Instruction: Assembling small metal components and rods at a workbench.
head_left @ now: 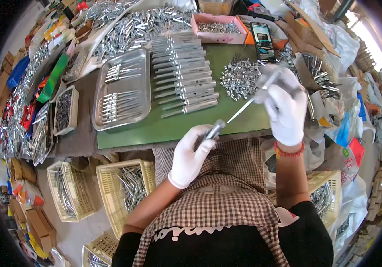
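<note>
My left hand (188, 155), in a white glove, grips a short shiny metal cylinder (216, 128) just over the front edge of the green mat (133, 139). My gloved right hand (286, 107), slightly blurred, is closed on a thin metal rod (241, 110) with a thicker upper part. The rod slants down, and its tip is close to the cylinder's end; whether they touch I cannot tell. Behind my right hand lies a heap of small silvery metal parts (237, 79). A neat row of metal rods with thick sleeves (188, 84) lies to its left.
A metal tray (122, 86) with two groups of rods stands on the left. Further back are a pink box (218, 38), a phone (262, 42) and a large pile of metal parts (144, 26). Cream plastic baskets (104, 178) stand below the table.
</note>
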A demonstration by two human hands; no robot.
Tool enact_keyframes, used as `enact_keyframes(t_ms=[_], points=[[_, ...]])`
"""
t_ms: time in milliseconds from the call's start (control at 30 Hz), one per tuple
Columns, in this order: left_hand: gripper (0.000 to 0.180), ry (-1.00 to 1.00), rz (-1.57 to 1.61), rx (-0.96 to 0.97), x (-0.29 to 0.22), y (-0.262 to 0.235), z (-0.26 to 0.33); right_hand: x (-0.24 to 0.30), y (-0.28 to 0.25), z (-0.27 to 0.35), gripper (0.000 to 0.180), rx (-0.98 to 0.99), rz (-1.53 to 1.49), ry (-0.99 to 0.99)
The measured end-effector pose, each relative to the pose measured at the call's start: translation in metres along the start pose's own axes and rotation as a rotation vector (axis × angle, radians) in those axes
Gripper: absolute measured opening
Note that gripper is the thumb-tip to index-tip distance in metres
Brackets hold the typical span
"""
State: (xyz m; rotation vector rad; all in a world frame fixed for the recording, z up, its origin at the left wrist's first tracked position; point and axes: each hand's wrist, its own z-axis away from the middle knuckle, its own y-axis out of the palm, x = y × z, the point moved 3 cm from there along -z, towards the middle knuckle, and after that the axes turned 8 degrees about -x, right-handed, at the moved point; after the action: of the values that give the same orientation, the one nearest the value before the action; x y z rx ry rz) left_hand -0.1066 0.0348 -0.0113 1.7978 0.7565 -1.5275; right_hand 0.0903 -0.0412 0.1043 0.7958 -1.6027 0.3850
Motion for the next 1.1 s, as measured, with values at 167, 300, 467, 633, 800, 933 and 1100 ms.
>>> enact_keyframes(t_ms=[167,300,467,633,800,933,1100], points=[[0.040,0.018,-0.048,0.101,0.008,0.023,-0.003,-0.003,-0.035,0.022,0.031,-0.126,-0.034,-0.059],[0.039,0.001,-0.080,0.111,0.014,0.028,-0.001,-0.006,-0.035,0.034,0.033,-0.178,0.020,-0.114],[0.027,0.077,-0.155,0.073,0.006,0.034,0.003,-0.013,-0.036,0.044,0.032,-0.155,0.025,-0.060],[0.030,0.090,-0.108,0.093,0.001,0.040,0.004,-0.043,-0.027,0.057,0.029,-0.017,0.016,0.050],[0.032,0.048,-0.123,0.106,0.002,0.043,0.003,-0.035,-0.032,0.060,0.026,-0.026,0.398,-0.146],[0.031,0.068,-0.132,0.099,0.002,0.045,0.002,-0.029,-0.035,0.055,0.025,0.005,0.445,-0.214],[0.029,0.146,-0.217,0.107,-0.011,0.045,-0.001,-0.024,-0.036,0.054,0.021,-0.027,0.239,0.085]])
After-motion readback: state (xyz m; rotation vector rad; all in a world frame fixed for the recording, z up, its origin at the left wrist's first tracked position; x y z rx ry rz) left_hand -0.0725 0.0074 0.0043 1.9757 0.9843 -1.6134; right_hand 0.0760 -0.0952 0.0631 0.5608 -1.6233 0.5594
